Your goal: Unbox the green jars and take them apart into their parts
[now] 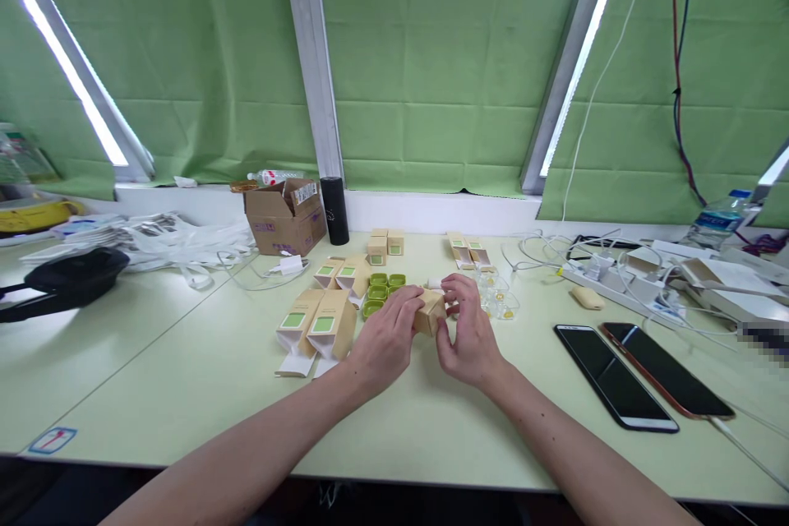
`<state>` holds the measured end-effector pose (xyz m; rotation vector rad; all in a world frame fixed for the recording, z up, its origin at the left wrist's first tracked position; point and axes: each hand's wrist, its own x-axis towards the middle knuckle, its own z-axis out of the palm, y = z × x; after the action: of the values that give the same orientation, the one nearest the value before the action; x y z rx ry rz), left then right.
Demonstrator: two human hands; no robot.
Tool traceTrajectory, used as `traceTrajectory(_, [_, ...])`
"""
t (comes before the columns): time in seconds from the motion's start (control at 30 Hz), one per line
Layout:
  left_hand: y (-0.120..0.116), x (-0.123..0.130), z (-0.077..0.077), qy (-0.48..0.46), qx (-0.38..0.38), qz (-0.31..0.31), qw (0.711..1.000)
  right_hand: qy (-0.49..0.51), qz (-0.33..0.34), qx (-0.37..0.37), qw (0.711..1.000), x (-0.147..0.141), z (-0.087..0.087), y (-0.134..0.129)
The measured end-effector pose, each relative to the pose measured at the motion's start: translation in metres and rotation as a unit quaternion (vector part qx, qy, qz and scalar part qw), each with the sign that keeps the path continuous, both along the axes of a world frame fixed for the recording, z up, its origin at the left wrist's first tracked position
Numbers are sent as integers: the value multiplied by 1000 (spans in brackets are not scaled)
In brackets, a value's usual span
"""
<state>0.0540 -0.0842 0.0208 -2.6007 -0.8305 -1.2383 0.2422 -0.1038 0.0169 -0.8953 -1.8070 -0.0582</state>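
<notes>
A small kraft cardboard box point(430, 312) is held over the middle of the table between my two hands. My left hand point(388, 337) grips its left side with the fingers bent around it. On the right side, the thumb and fingers of my right hand point(465, 333) close against the same box. Just left of and behind the box stand several small green pots point(378, 293). Kraft boxes with green labels point(324, 325) lie open to the left, flaps toward me. Clear plastic pieces with yellow spots point(502, 302) lie behind my right hand.
More kraft boxes point(377, 248) stand farther back, and two point(459, 251) lie at back right. A larger brown carton point(287, 218) and a black cylinder point(334, 211) stand near the sill. Two phones point(616, 378) lie at right, before a cable-strewn power strip point(622, 288).
</notes>
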Motion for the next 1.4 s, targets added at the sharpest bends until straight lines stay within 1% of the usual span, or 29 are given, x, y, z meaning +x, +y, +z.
traceTrajectory(0.2, [-1,0,2,-10,-3,10,1000,-31,16,0,999,-1,4,-4])
traceTrajectory(0.4, [-1,-1,5,15,12,15,1000,-53,15,-5,998,-1,4,-2])
traceTrajectory(0.57, [-2,-1,6,23,24,15,999,-63,19,13,998,-3,5,-2])
traceTrajectory(0.7, [-3,0,7,29,25,16,999,-44,6,7,999,-4,5,-2])
traceTrajectory(0.93, [-3,0,5,22,2,14,1000,-14,-9,-19,1000,-3,0,-1])
traceTrajectory(1.1, [-3,-1,3,6,-26,9,1000,29,7,-29,999,1,0,1])
traceTrajectory(1.3, [-1,-3,-3,-45,-112,-4,993,159,3,-65,985,7,7,4])
traceTrajectory(1.4, [0,-4,-5,-72,-127,-14,989,200,7,-36,979,11,13,7])
